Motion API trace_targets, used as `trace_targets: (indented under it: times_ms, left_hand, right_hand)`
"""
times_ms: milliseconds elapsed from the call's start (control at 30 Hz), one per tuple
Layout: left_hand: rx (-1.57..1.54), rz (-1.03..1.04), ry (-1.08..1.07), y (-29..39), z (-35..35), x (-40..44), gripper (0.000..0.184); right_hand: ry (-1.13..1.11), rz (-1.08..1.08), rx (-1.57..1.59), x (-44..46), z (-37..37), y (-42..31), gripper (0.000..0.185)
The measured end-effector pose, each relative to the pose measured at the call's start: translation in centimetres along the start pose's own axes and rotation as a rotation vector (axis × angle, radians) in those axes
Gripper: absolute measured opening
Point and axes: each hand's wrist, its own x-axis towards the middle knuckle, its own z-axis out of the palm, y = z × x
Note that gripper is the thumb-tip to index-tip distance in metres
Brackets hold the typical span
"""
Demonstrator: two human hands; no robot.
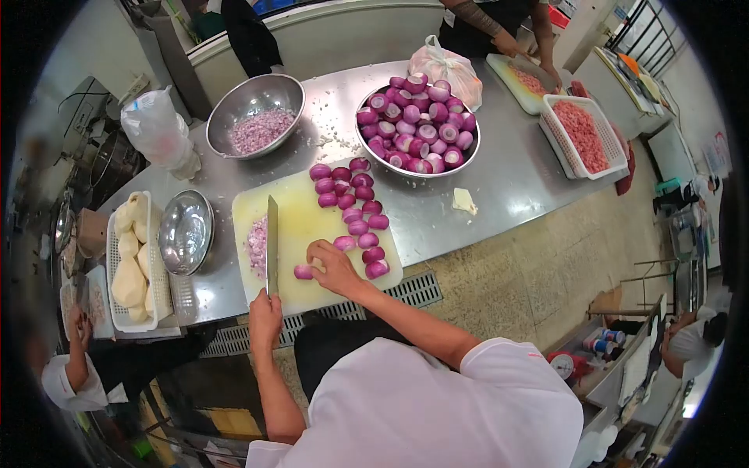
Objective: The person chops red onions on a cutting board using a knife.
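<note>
My left hand (265,316) is wrapped round the handle of a large knife (272,242), its blade standing on edge across the cutting board (312,292). Left of the blade lies a heap of chopped red onion (257,248). The curled fingers of my right hand (334,267) are at a peeled red onion piece (303,272) on the board; the fingertips seem to grip its right side. Further right, several peeled red onions (357,227) sit in rough rows along the board.
Behind the board are a bowl of red onions (425,134) and a bowl of chopped onion (261,132). An empty metal bowl (186,234) and a basket of pale root vegetables (131,273) stand left. Far right, a co-worker (499,35) cuts meat beside a basket of pink meat (581,136).
</note>
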Motion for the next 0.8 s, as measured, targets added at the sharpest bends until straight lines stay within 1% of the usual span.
trace_targets:
  times_ms: [33,100,133,200,233,300,333,400,433,500,533,567,600,667,700,767,800]
  left_hand:
    - [-0.002,0.001,0.005,-0.4,0.1,0.4,0.029]
    - [-0.04,-0.003,-0.017,-1.4,0.2,0.7,0.027]
    - [-0.041,-0.008,-0.016,-1.6,0.2,0.6,0.027]
    - [-0.07,0.004,-0.005,-1.3,0.1,0.5,0.027]
    - [-0.067,0.002,0.006,-1.3,0.0,0.5,0.027]
    - [-0.095,-0.066,-0.016,-1.5,0.1,0.9,0.027]
    - [-0.102,-0.077,-0.005,-2.5,0.4,1.5,0.027]
    - [-0.092,0.046,0.048,-4.7,1.5,2.2,0.027]
    - [-0.1,-0.006,0.018,-2.3,0.0,1.3,0.028]
    - [-0.102,-0.036,0.018,-3.2,0.5,1.9,0.028]
    - [-0.031,0.042,0.088,-3.4,0.7,2.0,0.029]
    - [0.001,-0.001,0.037,-3.0,0.4,2.1,0.029]
    - [0.021,0.11,0.087,-2.8,0.2,2.1,0.029]
    - [-0.095,0.058,-0.01,-1.5,-0.6,2.0,0.028]
    - [-0.104,0.025,-0.007,-1.2,-0.8,2.2,0.028]
    - [-0.089,0.067,-0.005,-0.7,-0.9,2.2,0.026]
    - [-0.096,0.05,-0.004,-0.5,-0.9,1.9,0.026]
  right_hand:
    - [-0.001,-0.005,-0.001,0.2,-0.6,-0.2,0.018]
    - [-0.001,-0.018,-0.117,-0.4,-1.3,-0.5,0.04]
    - [-0.005,-0.017,-0.116,-0.8,-1.3,-0.4,0.04]
    - [-0.107,-0.046,-0.212,-1.1,-1.0,-0.1,0.044]
    - [-0.108,-0.056,-0.206,-1.2,-0.5,-0.2,0.044]
    - [-0.165,-0.047,-0.285,-1.2,0.5,-0.3,0.036]
    - [-0.178,-0.055,-0.282,-0.8,1.1,-0.2,0.036]
    - [-0.162,-0.024,-0.28,-0.1,2.3,0.1,0.029]
    - [-0.072,-0.109,-0.263,0.4,3.0,0.0,0.029]
    - [-0.045,-0.188,-0.29,1.9,4.8,2.7,0.032]
    - [-0.017,-0.204,-0.276,2.5,5.4,3.4,0.035]
    - [-0.067,-0.177,-0.275,3.4,5.1,2.5,0.035]
    - [-0.088,-0.139,-0.281,4.1,5.0,2.3,0.03]
    - [-0.179,-0.13,-0.261,5.5,4.5,2.0,0.025]
    - [-0.211,-0.126,-0.25,5.8,4.3,1.2,0.025]
    - [-0.209,-0.151,-0.324,6.1,3.9,0.0,0.021]
    - [-0.227,-0.15,-0.321,6.2,4.1,0.2,0.021]
